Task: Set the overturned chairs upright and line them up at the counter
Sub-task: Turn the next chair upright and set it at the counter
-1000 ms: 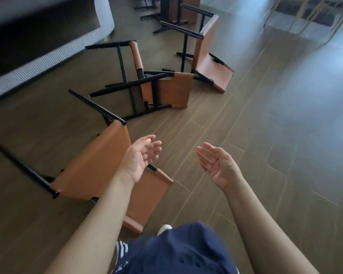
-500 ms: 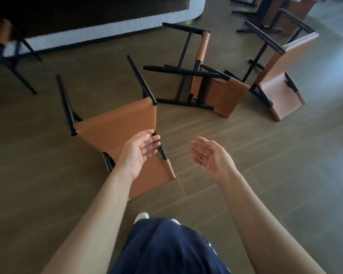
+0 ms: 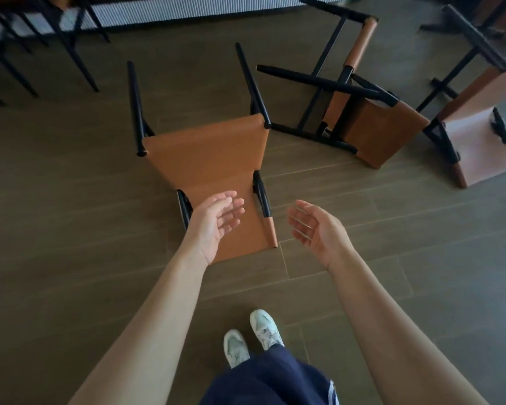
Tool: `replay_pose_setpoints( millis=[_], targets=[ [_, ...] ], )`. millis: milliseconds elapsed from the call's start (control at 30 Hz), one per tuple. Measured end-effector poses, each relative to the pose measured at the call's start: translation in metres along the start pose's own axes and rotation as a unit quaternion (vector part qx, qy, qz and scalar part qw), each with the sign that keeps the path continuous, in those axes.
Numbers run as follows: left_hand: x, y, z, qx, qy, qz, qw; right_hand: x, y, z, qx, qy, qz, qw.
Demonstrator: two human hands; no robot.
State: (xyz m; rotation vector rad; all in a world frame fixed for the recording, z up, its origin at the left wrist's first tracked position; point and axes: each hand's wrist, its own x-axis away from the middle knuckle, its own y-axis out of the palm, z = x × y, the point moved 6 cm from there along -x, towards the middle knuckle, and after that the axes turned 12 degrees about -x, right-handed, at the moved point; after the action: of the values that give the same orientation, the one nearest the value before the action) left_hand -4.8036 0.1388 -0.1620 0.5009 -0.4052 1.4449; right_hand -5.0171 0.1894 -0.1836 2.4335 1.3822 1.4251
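— Where are the chairs?
— Three lie tipped over on the floor (image 3: 70, 229). The nearest chair (image 3: 205, 159) is on its back just ahead of the shoes (image 3: 251, 337), black legs pointing toward the table (image 3: 187, 7). The second chair (image 3: 374, 133) and third chair (image 3: 476, 147) lie to its right.
— And the hands?
— The left hand (image 3: 214, 226) is over the nearest chair's backrest and the right hand (image 3: 319, 229) is just beside it, palms facing. The fingers (image 3: 231, 210) of both are loosely spread, holding nothing.
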Motion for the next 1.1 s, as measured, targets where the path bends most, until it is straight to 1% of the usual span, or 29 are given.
replay_pose_setpoints(
  millis=[100, 200, 400, 567, 733, 867, 1100],
  targets=[
    [-0.018, -0.011, -0.028, 0.001, -0.002, 0.026, 1.000, -0.026, -0.003, 0.021, 0.021, -0.003, 0.008, 1.000],
    [-0.045, -0.022, -0.064, -0.024, 0.001, 0.062, 0.998, -0.062, -0.010, 0.048, 0.056, -0.009, 0.011, 0.998],
    [-0.118, -0.041, -0.162, -0.025, -0.017, 0.095, 0.995, -0.158, -0.037, 0.124, 0.116, -0.010, 0.011, 0.993],
    [-0.191, -0.065, -0.256, -0.050, -0.020, 0.112, 0.992, -0.258, -0.076, 0.206, 0.124, -0.001, 0.032, 0.992],
    [-0.261, -0.086, -0.343, -0.096, -0.016, 0.120, 0.988, -0.351, -0.108, 0.282, 0.134, 0.002, 0.035, 0.990],
    [-0.315, -0.098, -0.394, -0.150, -0.002, 0.122, 0.981, -0.414, -0.120, 0.332, 0.142, 0.000, 0.025, 0.990],
    [-0.389, -0.110, -0.448, -0.257, 0.015, 0.084, 0.963, -0.495, -0.133, 0.398, 0.070, 0.051, 0.029, 0.996]
  ],
)
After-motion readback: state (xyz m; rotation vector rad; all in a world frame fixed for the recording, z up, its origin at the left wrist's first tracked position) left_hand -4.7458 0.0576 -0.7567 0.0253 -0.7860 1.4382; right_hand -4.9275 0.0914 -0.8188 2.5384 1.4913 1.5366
